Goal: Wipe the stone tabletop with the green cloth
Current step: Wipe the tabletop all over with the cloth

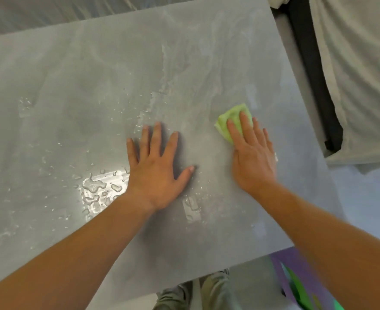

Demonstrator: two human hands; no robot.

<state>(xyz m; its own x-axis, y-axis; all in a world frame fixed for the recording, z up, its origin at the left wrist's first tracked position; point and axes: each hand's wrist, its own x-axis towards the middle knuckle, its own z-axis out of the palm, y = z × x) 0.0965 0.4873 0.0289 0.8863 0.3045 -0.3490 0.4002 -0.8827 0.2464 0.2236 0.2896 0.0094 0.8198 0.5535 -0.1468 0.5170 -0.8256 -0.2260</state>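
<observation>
Head view: two hands flat on tabletop (95, 86); right (253, 157) presses one green cloth (231, 121).

I am seeing soft, even light coming from overhead, bright but not harsh. Glare is flaring white off the puddle (99, 186) on the stone tabletop (72, 86), just beside the left hand (157, 173), which is casting a faint, diffuse shadow to its right. The right hand (254, 157) is smearing with blur along its outer edge, while the left is showing sharp. The wide lens is bowing the tabletop's edges — the corners are looking soft.
</observation>
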